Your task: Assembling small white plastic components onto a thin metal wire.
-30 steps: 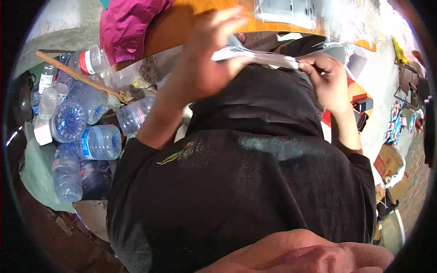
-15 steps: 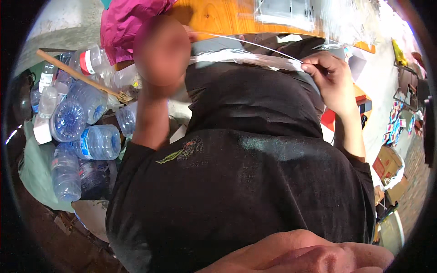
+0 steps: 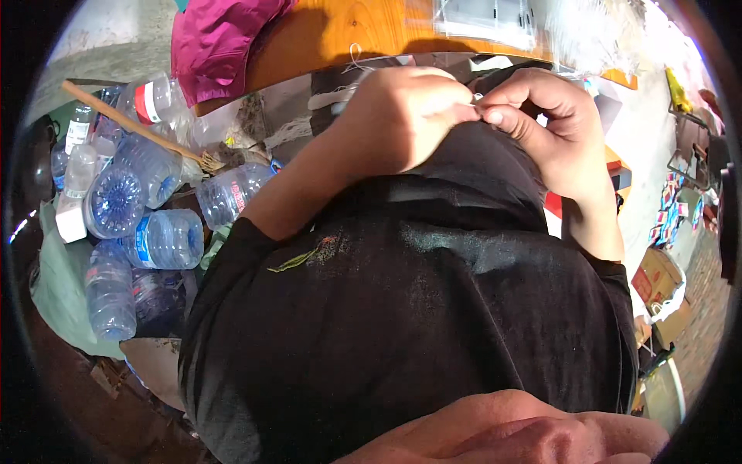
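Observation:
In front of my lap, my left hand (image 3: 410,116) and my right hand (image 3: 553,127) meet, thumb and finger pinched at each. A thin white string (image 3: 355,52) loops up behind my left hand, and a small bit of white shows between the fingertips of both hands. The fingers hide most of what they pinch. White strands (image 3: 328,99) lie across my dark lap, partly covered by my left hand.
A wooden table (image 3: 340,31) curves ahead, with a magenta cloth (image 3: 220,50) at its left and clear plastic packs (image 3: 483,23) on it. Several empty plastic bottles (image 3: 166,240) and a wooden-handled brush (image 3: 131,124) lie left. A cardboard box (image 3: 657,278) stands right.
My left hand has come right and nearer from the far left, bringing its fingertips to my right hand's. The string stretched taut between them is now slack and looped.

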The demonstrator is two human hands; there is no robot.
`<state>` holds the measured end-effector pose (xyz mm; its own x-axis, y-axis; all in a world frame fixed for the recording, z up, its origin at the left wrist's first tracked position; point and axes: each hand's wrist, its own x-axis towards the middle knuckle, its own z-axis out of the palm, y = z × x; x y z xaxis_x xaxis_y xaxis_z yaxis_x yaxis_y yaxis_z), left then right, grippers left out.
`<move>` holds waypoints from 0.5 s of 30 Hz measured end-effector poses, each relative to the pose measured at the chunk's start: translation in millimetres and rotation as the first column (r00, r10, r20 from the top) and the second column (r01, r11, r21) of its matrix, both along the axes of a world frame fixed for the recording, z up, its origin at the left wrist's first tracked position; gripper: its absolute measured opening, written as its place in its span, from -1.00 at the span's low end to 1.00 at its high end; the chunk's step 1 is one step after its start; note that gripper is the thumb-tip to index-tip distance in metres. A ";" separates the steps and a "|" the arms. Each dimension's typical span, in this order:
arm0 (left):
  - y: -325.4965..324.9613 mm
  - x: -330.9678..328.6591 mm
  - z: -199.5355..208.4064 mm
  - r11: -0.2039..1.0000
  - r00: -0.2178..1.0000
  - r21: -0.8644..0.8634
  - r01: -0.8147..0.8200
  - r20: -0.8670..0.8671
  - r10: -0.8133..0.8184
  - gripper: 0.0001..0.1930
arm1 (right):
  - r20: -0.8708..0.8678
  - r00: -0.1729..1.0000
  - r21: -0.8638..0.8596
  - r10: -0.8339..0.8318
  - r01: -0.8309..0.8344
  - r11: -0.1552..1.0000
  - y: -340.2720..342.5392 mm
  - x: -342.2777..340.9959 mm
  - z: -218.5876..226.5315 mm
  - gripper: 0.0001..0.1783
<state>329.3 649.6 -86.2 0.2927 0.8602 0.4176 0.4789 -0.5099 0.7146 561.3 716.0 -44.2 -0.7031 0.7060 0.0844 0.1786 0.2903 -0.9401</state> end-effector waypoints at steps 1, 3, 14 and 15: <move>0.4 -6.8 2.3 0.999 1.000 -0.048 -0.018 0.012 0.019 -0.88 | 0.059 0.998 0.005 -0.010 0.010 1.000 3.1 4.5 -0.5 -0.87; -3.3 -33.0 2.0 0.996 0.970 -0.084 -0.021 0.238 0.041 -0.91 | 0.136 0.991 -0.068 0.005 0.004 0.998 9.9 20.9 -7.7 -0.86; 3.1 -85.6 5.2 0.806 0.858 0.464 -0.368 -0.165 0.487 -0.60 | 0.168 0.985 -0.327 -0.043 0.097 0.940 12.4 52.2 -30.9 -0.86; 5.4 -69.8 5.1 0.889 0.926 0.361 -0.282 -0.141 0.351 -0.51 | 0.102 0.994 -0.300 -0.039 0.068 0.952 11.6 42.4 -27.9 -0.86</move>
<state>259.4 655.0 -81.2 0.1333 0.7440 0.6548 0.7672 -0.4957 0.4070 603.6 727.6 -72.1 -0.6582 0.7249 -0.2033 0.2774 -0.0176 -0.9606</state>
